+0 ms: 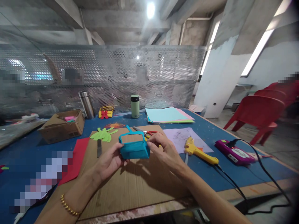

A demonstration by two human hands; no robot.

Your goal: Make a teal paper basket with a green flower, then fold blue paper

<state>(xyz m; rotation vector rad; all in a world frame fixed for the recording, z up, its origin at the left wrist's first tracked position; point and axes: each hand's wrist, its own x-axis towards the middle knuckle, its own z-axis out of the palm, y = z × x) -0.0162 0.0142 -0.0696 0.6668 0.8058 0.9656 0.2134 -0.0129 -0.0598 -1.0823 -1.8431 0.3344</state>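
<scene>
A small blue craft basket [134, 150] with a thin frame-like handle is held up over a brown cardboard sheet [130, 186]. My left hand [113, 160] grips its left end, with the thumb and fingers around the edge. At its right end, my right hand [164, 151] has its fingertips closed on the rim. Behind the basket lie scissors with red handles [151, 132], partly hidden by my right hand. A dark flat strip [99, 148] and light green paper pieces [104, 134] are on the left part of the cardboard.
Right: yellow glue gun [201, 152] on purple paper [173, 133], purple power strip [234, 152] with black cable. Left: red sheet [76, 161], cardboard box [62, 129]. Behind: steel flask [87, 105], green bottle [135, 107], yellow basket [106, 112], paper stack [167, 115]. Red chair [254, 112] stands beyond.
</scene>
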